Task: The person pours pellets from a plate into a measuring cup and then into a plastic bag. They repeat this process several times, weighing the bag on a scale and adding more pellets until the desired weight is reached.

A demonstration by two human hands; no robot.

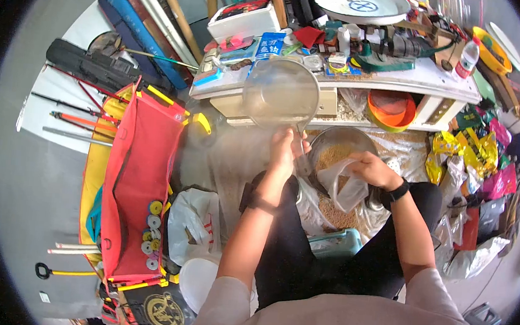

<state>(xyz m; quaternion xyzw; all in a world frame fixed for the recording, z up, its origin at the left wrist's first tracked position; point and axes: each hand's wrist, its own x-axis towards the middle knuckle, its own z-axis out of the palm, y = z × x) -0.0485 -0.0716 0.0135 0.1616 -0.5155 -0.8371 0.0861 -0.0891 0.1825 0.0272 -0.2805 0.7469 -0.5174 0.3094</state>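
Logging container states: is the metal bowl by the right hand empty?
Not empty: tan material lies inside the metal bowl; its depth I cannot tell.

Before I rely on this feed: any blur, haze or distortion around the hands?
Head view: pale haze just left of the left hand, cause unclear; head view: the sieve's mesh looks smeared, no single wires showing; head view: right hand and bag look clearer; head view: black corners, wide-lens bending towards the edges.
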